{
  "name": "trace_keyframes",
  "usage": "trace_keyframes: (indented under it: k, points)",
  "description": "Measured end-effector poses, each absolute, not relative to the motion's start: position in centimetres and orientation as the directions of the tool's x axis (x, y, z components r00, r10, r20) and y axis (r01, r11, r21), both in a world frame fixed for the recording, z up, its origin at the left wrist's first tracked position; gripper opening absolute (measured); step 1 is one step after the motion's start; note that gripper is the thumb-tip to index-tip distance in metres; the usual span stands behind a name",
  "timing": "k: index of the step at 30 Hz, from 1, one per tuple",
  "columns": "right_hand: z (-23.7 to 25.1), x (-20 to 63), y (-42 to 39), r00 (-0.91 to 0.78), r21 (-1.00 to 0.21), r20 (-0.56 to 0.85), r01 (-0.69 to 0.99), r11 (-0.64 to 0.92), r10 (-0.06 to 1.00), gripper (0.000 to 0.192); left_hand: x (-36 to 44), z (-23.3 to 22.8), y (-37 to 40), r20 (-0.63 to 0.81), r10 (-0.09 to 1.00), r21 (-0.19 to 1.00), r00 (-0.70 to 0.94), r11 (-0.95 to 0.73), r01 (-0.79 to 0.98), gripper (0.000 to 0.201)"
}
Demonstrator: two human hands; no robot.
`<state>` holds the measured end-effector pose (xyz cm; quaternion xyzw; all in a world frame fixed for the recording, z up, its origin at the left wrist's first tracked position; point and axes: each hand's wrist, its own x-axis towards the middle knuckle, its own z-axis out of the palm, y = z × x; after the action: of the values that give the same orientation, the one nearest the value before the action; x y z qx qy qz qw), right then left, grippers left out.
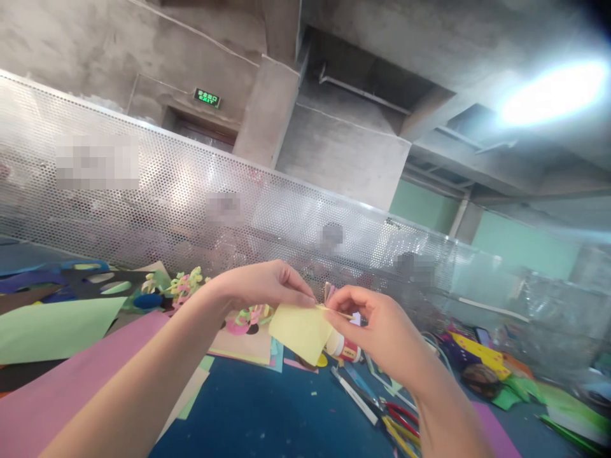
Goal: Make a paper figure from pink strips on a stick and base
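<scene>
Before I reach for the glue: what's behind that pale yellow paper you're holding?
Below the yellow paper, a glue bottle with a red label shows beside the right hand. Its top is covered by paper and fingers.

A single head-worn camera looks forward over the person's own raised hands, tilted so the horizon slopes down to the right. The left hand (260, 286) and right hand (377, 327) sit close below centre. The blue table (267, 407) fills the bottom edge, a perforated metal screen (191, 191) crosses mid-frame, and concrete ceiling takes the upper half. No second view.
</scene>
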<state>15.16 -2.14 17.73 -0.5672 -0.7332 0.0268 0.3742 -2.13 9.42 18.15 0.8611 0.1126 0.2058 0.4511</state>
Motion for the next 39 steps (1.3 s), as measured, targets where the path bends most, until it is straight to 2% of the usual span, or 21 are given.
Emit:
trace_keyframes:
  k: [4, 10, 16, 19, 26, 31, 36, 39]
  points:
    - [17.8, 15.2, -2.1, -0.082, -0.465, 0.505, 0.813, 0.351, 0.859, 0.011, -2.4, 18.1, 9.9, 0.256, 0.37, 0.806, 0.893, -0.592, 0.015, 0.023]
    - [17.6, 15.6, -1.9, -0.099, -0.495, 0.453, 0.798, 0.343, 0.886, 0.026, -2.4, 18.0, 9.9, 0.272, 0.317, 0.821, 0.908, -0.569, -0.047, 0.021]
    - [17.9, 15.7, -2.1, -0.06, -0.534, 0.497, 0.765, 0.36, 0.866, 0.019, -2.6, 18.3, 9.4, 0.234, 0.42, 0.937, 0.877, -0.339, -0.088, 0.041]
    - [18.1, 15.9, -2.2, -0.041, -0.533, 0.508, 0.77, 0.351, 0.86, 0.019, -2.9, 18.6, 9.1, 0.21, 0.452, 0.959, 0.867, -0.266, -0.093, 0.045]
    - [18.1, 16.2, -2.2, -0.031, -0.507, 0.539, 0.786, 0.354, 0.842, 0.015, -3.1, 18.8, 8.7, 0.259, 0.372, 0.925, 0.891, -0.361, -0.118, 0.022]
    - [18.1, 16.2, -2.2, -0.034, -0.506, 0.543, 0.785, 0.359, 0.839, 0.012, -2.8, 18.3, 9.5, 0.267, 0.402, 0.895, 0.876, -0.44, -0.071, 0.025]
    - [18.0, 16.2, -2.1, -0.096, -0.509, 0.46, 0.786, 0.35, 0.883, 0.025, -2.7, 18.2, 9.8, 0.291, 0.412, 0.871, 0.863, -0.488, -0.061, 0.025]
    - [17.8, 16.1, -1.9, -0.096, -0.515, 0.457, 0.782, 0.351, 0.884, 0.028, -2.7, 18.2, 9.9, 0.282, 0.418, 0.866, 0.864, -0.499, -0.042, 0.025]
